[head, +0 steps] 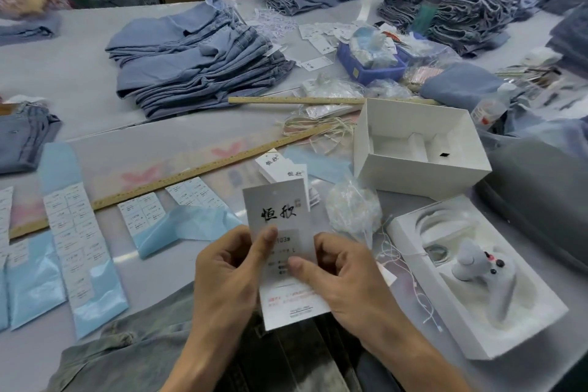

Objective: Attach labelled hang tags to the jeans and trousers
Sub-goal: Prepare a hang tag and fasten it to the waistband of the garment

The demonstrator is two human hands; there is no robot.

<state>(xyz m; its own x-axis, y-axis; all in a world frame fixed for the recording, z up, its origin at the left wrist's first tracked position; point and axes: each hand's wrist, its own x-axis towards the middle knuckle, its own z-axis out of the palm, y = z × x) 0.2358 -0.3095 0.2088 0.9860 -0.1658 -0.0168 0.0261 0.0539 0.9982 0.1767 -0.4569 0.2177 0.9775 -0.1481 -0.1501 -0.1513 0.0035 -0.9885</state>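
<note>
While a pair of faded grey-blue jeans (133, 344) lies across the near table edge, a white hang tag (281, 242) with black brush lettering is held upright above it by both hands. The tag's left edge is pinched by the left hand (227, 277), thumb laid on the face; the right edge is gripped by the right hand (346, 277), thumb pressed on the printed label. To the left, sticker sheets (74, 242) on glossy blue backing are spread flat. To the right, a white box tray (477, 283) is occupied by a grey tagging gun (477, 264), with loose white string beside it. Just behind the tag, a small stack of blank tags (283, 169) is seen, near a wooden ruler (178, 178) and an open white box (420, 149). Farther back, folded light-blue jeans (197, 64) are piled, and darker denim stacks (451, 0) are set at the far right.
</note>
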